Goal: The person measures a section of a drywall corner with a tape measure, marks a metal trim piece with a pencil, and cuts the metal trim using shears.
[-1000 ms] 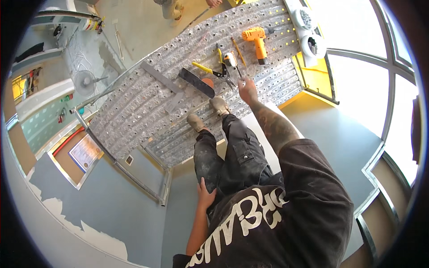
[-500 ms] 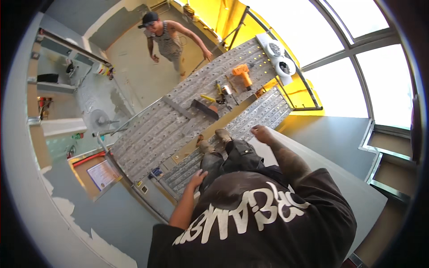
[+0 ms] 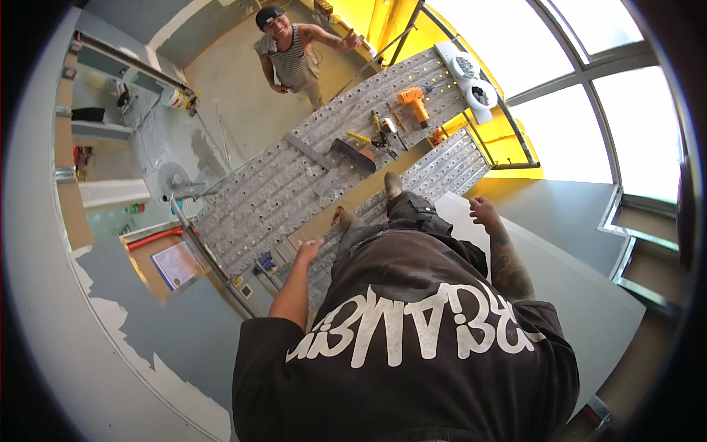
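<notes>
Well, we have our right hand [image 3: 483, 212] raised beside our body, its fingers curled partway; we cannot tell whether anything sits inside them. Nearest to it is the large white board [image 3: 571, 306], whose upper edge shows right behind the hand and which stretches away to our right. Whether hand and board touch, we cannot tell.

Our left hand [image 3: 309, 252] is out by our left leg, over the lower perforated platform [image 3: 456, 173], fingers loosely bent; how far open it is does not show, and we make out nothing in its grip. Just to its left lies a small blue object [image 3: 265, 263], too small to name.

Ahead of both hands, well apart from them, the tools lie on the upper perforated platform [image 3: 250, 195]: a flat grey square [image 3: 309, 151], a dark broad blade [image 3: 355, 156], yellow-handled snips [image 3: 361, 138], a tape measure [image 3: 388, 126] and an orange drill [image 3: 414, 104]. Beyond that platform, a co-worker [image 3: 298, 62] stands with one arm held out.
</notes>
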### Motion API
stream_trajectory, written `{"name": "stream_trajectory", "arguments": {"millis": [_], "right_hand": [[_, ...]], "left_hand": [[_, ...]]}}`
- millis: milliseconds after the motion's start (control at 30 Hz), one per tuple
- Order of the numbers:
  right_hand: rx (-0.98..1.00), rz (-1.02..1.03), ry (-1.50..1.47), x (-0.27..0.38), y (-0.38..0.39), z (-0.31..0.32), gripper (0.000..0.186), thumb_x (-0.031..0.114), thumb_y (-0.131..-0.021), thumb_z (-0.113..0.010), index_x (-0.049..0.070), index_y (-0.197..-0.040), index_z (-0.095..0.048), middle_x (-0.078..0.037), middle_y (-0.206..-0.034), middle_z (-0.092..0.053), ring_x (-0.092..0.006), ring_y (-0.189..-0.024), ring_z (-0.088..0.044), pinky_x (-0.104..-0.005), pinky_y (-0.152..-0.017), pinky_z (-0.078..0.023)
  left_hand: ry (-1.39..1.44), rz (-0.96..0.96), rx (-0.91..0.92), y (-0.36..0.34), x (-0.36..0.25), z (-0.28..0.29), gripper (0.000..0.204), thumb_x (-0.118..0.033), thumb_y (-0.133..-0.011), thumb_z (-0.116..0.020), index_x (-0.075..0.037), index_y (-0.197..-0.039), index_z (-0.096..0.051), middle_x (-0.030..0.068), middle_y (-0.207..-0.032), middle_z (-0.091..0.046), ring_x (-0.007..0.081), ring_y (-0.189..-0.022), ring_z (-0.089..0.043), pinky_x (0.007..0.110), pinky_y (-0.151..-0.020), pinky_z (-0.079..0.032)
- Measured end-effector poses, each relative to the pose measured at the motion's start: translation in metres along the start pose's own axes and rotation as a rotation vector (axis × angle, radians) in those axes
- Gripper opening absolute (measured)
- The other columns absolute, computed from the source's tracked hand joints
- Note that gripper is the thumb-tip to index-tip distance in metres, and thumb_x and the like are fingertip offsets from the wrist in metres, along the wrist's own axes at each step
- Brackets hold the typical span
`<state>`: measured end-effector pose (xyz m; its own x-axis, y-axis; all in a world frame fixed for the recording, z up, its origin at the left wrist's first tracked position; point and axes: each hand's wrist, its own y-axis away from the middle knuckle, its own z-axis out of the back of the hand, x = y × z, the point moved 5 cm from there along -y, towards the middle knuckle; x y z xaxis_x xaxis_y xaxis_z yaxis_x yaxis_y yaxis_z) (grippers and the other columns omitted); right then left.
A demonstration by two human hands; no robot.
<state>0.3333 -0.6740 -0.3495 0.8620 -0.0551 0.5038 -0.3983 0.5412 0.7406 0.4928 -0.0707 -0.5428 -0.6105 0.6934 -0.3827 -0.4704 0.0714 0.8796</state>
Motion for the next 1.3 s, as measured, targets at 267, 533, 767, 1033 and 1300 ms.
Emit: {"name": "stream_trajectory", "arguments": {"millis": [267, 533, 767, 1033, 1300], "right_hand": [[0.152, 0.808, 0.71, 0.104, -0.126, -0.046, 0.033, 0.031, -0.091, -0.063, 0.001, -0.103, -0.071, -0.021, -0.103, -0.071, -0.0393, -0.102, -0.067, -0.0442, -0.089, -0.053], [0.423, 0.867, 0.795, 0.234, -0.219, -0.175, 0.022, 0.023, -0.09, -0.059, 0.006, -0.098, -0.07, -0.018, -0.095, -0.07, -0.0392, -0.095, -0.066, -0.0479, -0.083, -0.054], [0.364, 0.415, 1.093, 0.202, -0.345, -0.181, 0.03, 0.02, -0.089, -0.057, 0.002, -0.109, -0.072, -0.023, -0.114, -0.07, -0.0392, -0.112, -0.066, -0.0483, -0.096, -0.052], [0.286, 0.114, 0.907, 0.189, -0.393, -0.199, 0.036, 0.024, -0.091, -0.058, 0.001, -0.116, -0.069, -0.025, -0.122, -0.066, -0.0398, -0.12, -0.061, -0.0485, -0.1, -0.05], [0.282, 0.136, 0.986, 0.201, -0.389, -0.215, 0.037, 0.023, -0.09, -0.057, 0.004, -0.12, -0.069, -0.022, -0.126, -0.065, -0.037, -0.121, -0.062, -0.0469, -0.1, -0.05]], "left_hand": [[0.361, 0.147, 0.079, 0.057, -0.018, -0.094, 0.05, -0.047, -0.091, -0.066, -0.007, -0.121, -0.067, 0.01, -0.106, -0.07, 0.0193, -0.095, -0.065, 0.033, -0.07, -0.048], [-0.148, 0.328, 0.337, 0.168, -0.002, -0.215, 0.052, -0.037, -0.09, -0.07, -0.008, -0.132, -0.06, 0.0109, -0.123, -0.067, 0.0283, -0.108, -0.067, 0.044, -0.085, -0.054], [0.217, 0.386, 0.089, 0.234, -0.068, -0.288, 0.052, -0.037, -0.09, -0.07, -0.007, -0.131, -0.06, 0.0126, -0.122, -0.068, 0.0289, -0.109, -0.067, 0.044, -0.086, -0.054], [0.353, 0.533, 0.005, 0.271, -0.094, -0.336, 0.052, -0.036, -0.089, -0.071, -0.007, -0.13, -0.061, 0.0145, -0.121, -0.068, 0.0296, -0.109, -0.067, 0.044, -0.088, -0.053], [0.418, 0.55, -0.014, 0.268, -0.081, -0.366, 0.051, -0.036, -0.089, -0.071, -0.006, -0.129, -0.061, 0.0165, -0.12, -0.068, 0.0303, -0.11, -0.066, 0.044, -0.089, -0.053]]}}
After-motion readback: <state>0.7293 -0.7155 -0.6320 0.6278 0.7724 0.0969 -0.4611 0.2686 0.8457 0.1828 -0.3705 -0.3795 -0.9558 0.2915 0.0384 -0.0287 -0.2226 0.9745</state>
